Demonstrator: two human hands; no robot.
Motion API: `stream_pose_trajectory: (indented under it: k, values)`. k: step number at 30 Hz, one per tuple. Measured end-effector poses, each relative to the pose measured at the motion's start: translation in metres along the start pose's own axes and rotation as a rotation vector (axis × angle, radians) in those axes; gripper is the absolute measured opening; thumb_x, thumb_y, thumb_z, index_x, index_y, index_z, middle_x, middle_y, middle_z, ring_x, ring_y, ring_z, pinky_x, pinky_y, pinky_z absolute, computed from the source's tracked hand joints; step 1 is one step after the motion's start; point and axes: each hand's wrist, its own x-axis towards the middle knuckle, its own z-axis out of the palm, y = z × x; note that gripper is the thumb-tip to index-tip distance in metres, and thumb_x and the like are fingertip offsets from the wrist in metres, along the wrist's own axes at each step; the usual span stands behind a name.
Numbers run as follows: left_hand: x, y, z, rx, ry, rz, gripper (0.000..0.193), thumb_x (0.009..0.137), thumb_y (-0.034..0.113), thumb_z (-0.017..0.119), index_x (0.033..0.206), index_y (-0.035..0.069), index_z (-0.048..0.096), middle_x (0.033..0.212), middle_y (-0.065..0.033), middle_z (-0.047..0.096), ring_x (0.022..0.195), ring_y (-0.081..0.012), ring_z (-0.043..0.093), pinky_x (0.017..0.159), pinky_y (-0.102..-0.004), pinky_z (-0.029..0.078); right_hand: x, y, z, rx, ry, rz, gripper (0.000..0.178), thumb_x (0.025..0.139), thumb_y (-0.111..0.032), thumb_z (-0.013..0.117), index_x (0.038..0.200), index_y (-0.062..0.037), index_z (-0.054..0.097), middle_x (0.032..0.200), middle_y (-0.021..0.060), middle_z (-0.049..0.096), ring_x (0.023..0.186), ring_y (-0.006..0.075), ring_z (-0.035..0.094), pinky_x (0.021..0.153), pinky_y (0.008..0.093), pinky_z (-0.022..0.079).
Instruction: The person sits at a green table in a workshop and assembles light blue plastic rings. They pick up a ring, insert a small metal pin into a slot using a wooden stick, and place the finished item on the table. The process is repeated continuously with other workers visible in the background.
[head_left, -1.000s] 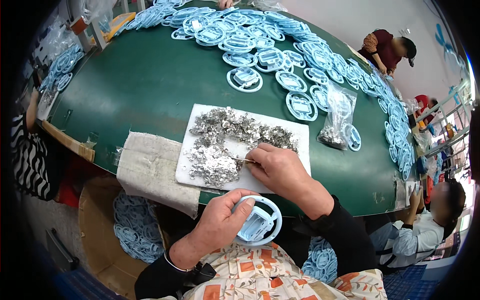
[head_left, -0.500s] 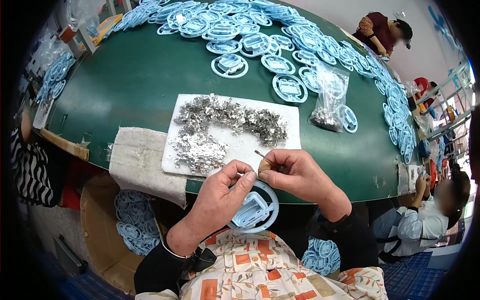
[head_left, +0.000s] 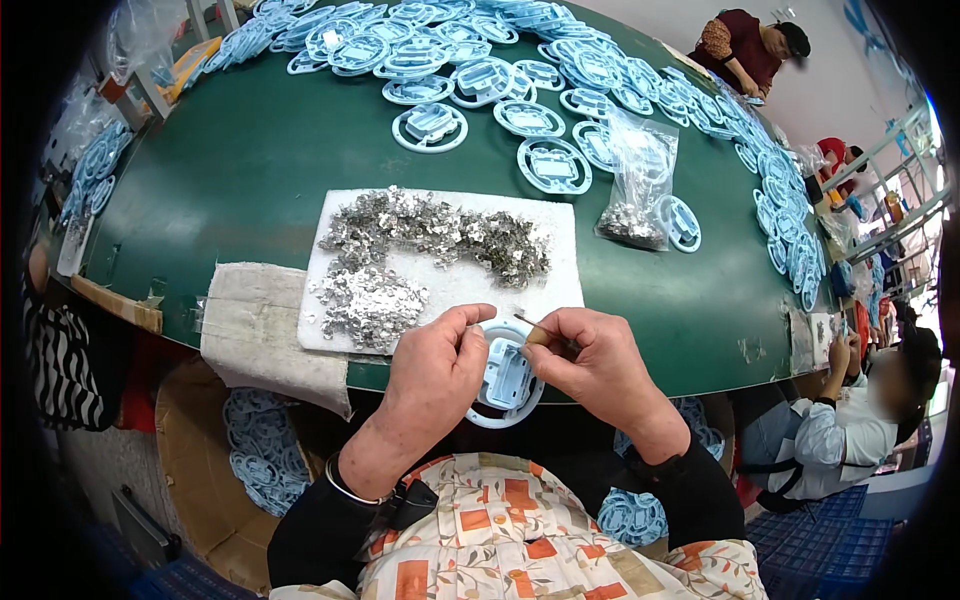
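Note:
A light blue plastic steering-wheel-shaped part point(head_left: 508, 378) is held upright at the table's near edge. My left hand point(head_left: 432, 362) closes around its left rim, index finger and thumb apart at the top; the other fingers are partly hidden. My right hand point(head_left: 598, 362) pinches a thin, dark-tipped tool point(head_left: 537, 327) whose tip reaches over the part's top rim. Most of the tool's shaft is covered by my fingers. Just beyond my hands lies a white foam board point(head_left: 565, 262) bearing a heap of small silvery metal pieces point(head_left: 375, 305).
Many blue wheel-shaped parts point(head_left: 553, 165) cover the far and right table. A clear bag point(head_left: 636, 190) of metal pieces stands beyond the board. A grey cloth point(head_left: 262, 318) hangs over the near edge. Below left is a cardboard box point(head_left: 195, 465). Another person point(head_left: 835, 425) sits at right.
The blue part has risen and tilted up between my hands. My left index finger and thumb have moved apart from my right fingers. The view has shifted slightly.

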Motion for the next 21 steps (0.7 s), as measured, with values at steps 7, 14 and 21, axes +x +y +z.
stream_pose_trajectory:
  k: [7, 14, 21]
  values:
    - [0.001, 0.000, -0.002, -0.015, -0.002, 0.008, 0.028, 0.103, 0.010, 0.054, 0.122, -0.004, 0.068, 0.070, 0.0004, 0.063, 0.061, -0.0023, 0.050, 0.053, -0.0241, 0.042, 0.005, -0.005, 0.007, -0.202, 0.068, -0.126, 0.012, 0.083, -0.011, 0.075, 0.086, -0.0008, 0.070, 0.074, 0.0135, 0.068, 0.062, 0.0259, 0.068, 0.058, 0.0352, 0.054]
    - [0.002, -0.005, 0.001, 0.013, 0.034, 0.080, 0.028, 0.103, 0.011, 0.054, 0.121, -0.004, 0.069, 0.061, -0.0028, 0.060, 0.055, -0.0043, 0.050, 0.050, -0.0262, 0.042, -0.007, -0.005, 0.023, -0.486, 0.122, -0.325, 0.015, 0.084, -0.007, 0.073, 0.099, -0.0043, 0.069, 0.080, 0.0104, 0.064, 0.067, 0.0291, 0.067, 0.058, 0.0394, 0.053]
    - [0.003, 0.001, -0.001, 0.013, 0.048, 0.079, 0.028, 0.098, 0.009, 0.054, 0.115, -0.006, 0.071, 0.062, -0.0169, 0.066, 0.054, -0.0228, 0.067, 0.055, -0.0361, 0.053, -0.024, -0.005, 0.012, -0.482, 0.017, -0.342, 0.031, 0.088, -0.006, 0.070, 0.118, -0.0058, 0.068, 0.083, 0.0101, 0.066, 0.069, 0.0296, 0.068, 0.059, 0.0390, 0.054]
